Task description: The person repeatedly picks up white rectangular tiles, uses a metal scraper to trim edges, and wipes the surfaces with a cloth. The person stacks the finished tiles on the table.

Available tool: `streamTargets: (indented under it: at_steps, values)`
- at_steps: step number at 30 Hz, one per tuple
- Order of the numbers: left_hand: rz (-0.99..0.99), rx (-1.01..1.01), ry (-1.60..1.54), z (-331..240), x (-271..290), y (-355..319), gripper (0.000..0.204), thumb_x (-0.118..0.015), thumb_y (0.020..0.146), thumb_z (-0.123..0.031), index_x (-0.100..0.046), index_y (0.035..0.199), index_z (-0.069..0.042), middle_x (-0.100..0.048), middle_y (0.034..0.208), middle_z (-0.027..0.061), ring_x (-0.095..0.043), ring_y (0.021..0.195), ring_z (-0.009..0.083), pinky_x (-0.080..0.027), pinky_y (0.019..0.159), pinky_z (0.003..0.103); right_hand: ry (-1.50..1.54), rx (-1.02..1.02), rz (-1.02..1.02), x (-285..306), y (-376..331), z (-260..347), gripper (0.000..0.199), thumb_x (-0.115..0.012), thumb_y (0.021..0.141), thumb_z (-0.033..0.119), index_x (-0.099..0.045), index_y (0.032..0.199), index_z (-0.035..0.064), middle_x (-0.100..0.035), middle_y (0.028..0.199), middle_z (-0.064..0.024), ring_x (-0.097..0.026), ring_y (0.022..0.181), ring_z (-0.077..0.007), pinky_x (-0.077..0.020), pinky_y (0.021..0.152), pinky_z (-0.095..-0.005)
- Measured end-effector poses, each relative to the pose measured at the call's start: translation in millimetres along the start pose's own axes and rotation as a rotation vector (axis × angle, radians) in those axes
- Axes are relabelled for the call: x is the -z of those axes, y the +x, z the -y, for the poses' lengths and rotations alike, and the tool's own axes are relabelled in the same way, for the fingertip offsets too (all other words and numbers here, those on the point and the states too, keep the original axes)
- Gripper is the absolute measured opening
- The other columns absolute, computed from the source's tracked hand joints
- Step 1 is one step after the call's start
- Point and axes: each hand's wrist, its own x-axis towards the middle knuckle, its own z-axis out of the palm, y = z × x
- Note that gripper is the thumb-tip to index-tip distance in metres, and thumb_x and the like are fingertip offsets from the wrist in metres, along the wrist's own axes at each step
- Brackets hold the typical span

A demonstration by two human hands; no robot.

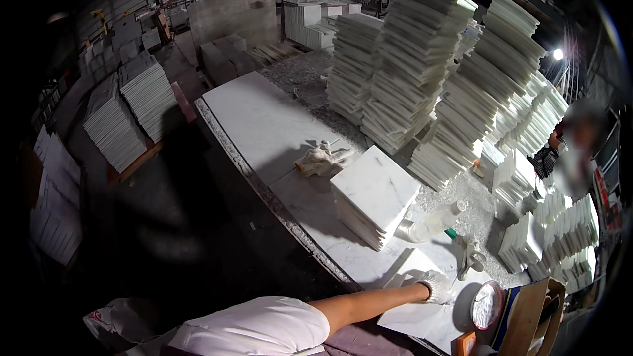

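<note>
If the flat white stone tile [410, 320] slips, its edge could chip

It lies on the smooth white stone tabletop [247, 115], by the left hand [436, 287] in a white knit glove; I can't tell if the fingers are apart or together. A bump might spill the round red-rimmed tub [486, 306].

The head-worn fisheye camera looks down and forward over the sleeve [257, 325]. The gloved hand [436, 286] and worktable [245, 105] lie near, tall slab stacks [412, 62] beyond, the hall wall [135, 0] farthest. Straight edges bow toward the rim.
</note>
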Motion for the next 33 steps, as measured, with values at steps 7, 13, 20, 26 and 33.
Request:
streamTargets:
  at_steps: [7,13,20,26,33]
  values:
    - [0.0,0.007,0.021,4.7,-3.2,-3.4,0.054,-0.06,0.077,-0.049,-0.072,0.085,0.002,-0.068,0.086,0.0256,-0.068,0.084,0.0395,-0.053,0.076,0.048,-0.026,0.017,0.006,-5.3,-7.1,-5.8,0.017,-0.057,0.096,0.018,-0.063,0.103,0.0034,-0.061,0.082,-0.0028,-0.056,0.073,-0.0118,-0.0473,0.065,-0.0254]
    - [0.032,-0.012,0.077,-11.2,-4.4,-0.1,0.059,-0.06,0.077,-0.055,-0.072,0.087,0.002,-0.069,0.088,0.0242,-0.068,0.083,0.039,-0.051,0.078,0.047,0.161,0.068,0.016,7.6,0.2,-12.4,0.018,-0.057,0.097,0.014,-0.064,0.107,0.0009,-0.063,0.085,-0.0024,-0.057,0.076,-0.0099,-0.0478,0.067,-0.0235]
    - [0.218,-0.008,0.188,-5.0,1.8,15.2,0.058,-0.055,0.081,-0.061,-0.074,0.079,-0.006,-0.07,0.085,0.0208,-0.067,0.081,0.0349,-0.05,0.075,0.046,0.885,0.128,0.27,-27.7,66.7,32.6,0.011,-0.06,0.096,0.024,-0.058,0.105,0.0168,-0.06,0.086,0.0041,-0.052,0.065,-0.0061,-0.0432,0.05,-0.0198]
    - [0.193,-0.05,0.247,-24.0,12.5,2.5,0.052,-0.053,0.083,-0.056,-0.074,0.088,-0.009,-0.069,0.099,0.02,-0.066,0.095,0.0368,-0.049,0.084,0.047,0.903,0.061,0.214,-32.7,42.2,24.3,0.01,-0.06,0.096,0.025,-0.06,0.101,0.0156,-0.062,0.086,0.0037,-0.057,0.068,-0.0067,-0.0492,0.052,-0.0208]
    - [0.196,-0.083,0.301,-21.9,2.1,11.3,0.055,-0.052,0.084,-0.058,-0.073,0.099,-0.009,-0.068,0.107,0.02,-0.064,0.102,0.0381,-0.047,0.09,0.048,0.903,0.095,0.285,-35.4,41.8,-3.1,0.008,-0.058,0.097,0.024,-0.057,0.101,0.0177,-0.058,0.083,0.0054,-0.053,0.064,-0.0062,-0.0452,0.049,-0.0199]
